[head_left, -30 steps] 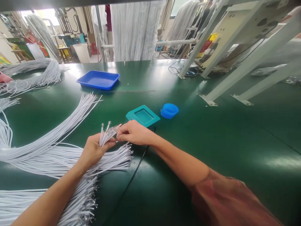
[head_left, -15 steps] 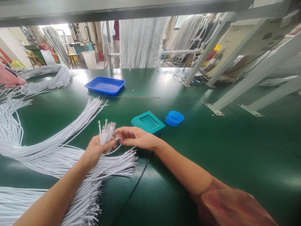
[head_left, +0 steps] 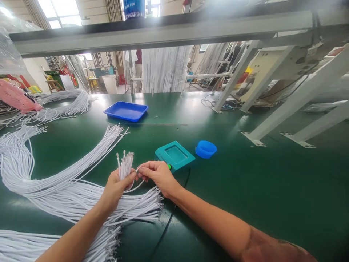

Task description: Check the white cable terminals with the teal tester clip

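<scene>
My left hand [head_left: 117, 188] is closed round a bunch of white cables [head_left: 125, 165], whose metal-tipped ends point upward. Close beside it, my right hand [head_left: 159, 176] pinches the end of a single white cable [head_left: 138, 186] that curves out from the bunch. The fingertips of both hands nearly meet at that end. Under and beside my left hand lies a thick pile of white cables [head_left: 89, 198] with metal ends. Just beyond my right hand sits a teal device [head_left: 176, 155] with a recessed top and a green light.
A blue round bowl [head_left: 206, 149] stands right of the device, and a blue tray [head_left: 126, 111] lies farther back. More cables and a pink object [head_left: 19, 97] are at the left. White metal legs [head_left: 261, 127] stand on the green table [head_left: 245, 203] at the right.
My view has tilted up, so things sit lower. My right hand has turned and closed its fingers on the cable end. A green light now shows on the teal device.
</scene>
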### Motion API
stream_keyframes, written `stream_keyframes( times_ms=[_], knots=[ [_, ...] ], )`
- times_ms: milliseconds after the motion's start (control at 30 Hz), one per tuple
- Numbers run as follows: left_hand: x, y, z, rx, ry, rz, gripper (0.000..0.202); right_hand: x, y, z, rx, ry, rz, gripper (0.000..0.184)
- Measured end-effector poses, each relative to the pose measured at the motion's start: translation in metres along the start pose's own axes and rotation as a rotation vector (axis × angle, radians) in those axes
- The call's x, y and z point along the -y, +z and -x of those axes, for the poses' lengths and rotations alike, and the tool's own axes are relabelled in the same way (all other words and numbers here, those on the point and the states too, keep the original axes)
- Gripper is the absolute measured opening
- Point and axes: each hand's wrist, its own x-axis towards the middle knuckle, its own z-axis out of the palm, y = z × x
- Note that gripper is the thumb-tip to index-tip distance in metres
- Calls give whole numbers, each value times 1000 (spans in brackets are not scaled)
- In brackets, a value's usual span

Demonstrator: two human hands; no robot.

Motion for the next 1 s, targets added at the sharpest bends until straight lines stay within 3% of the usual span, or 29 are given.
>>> stream_keyframes(
  times_ms=[167, 300, 367, 500, 600, 700, 833, 867, 933, 1000],
  knots=[
    [-1, 1, -2, 3, -20, 27, 21, -2, 2, 6, -162, -369, 634, 23],
    [-1, 1, -3, -17, -62, 83, 20, -5, -5, 5, -17, -737, 1104, 30],
    [-1, 1, -3, -21, -85, 121, 26, -1, -10, 2, 47, -678, 1063, 29],
    [-1, 0, -3, 13, -65, 118, 40, 11, -16, -4, 126, -127, 560, 37],
    [-1, 1, -1, 44, -49, 87, 36, 12, -15, -4, 160, 80, 320, 34],
    [-1, 2, -2, 51, -66, 91, 36, 7, -13, -3, 104, -37, 468, 18],
    [-1, 2, -8, 46, -165, 137, 34, 6, -17, -3, 90, -575, 1000, 19],
    [0, 2, -10, 46, -188, 145, 33, 7, -20, -3, 94, -654, 1115, 17],
    [1, 2, -13, 42, -223, 152, 32, 12, -26, -5, 94, -671, 1319, 13],
    [3, 1, -16, 33, -252, 154, 33, 17, -31, -7, 140, -585, 1504, 17]
  ],
)
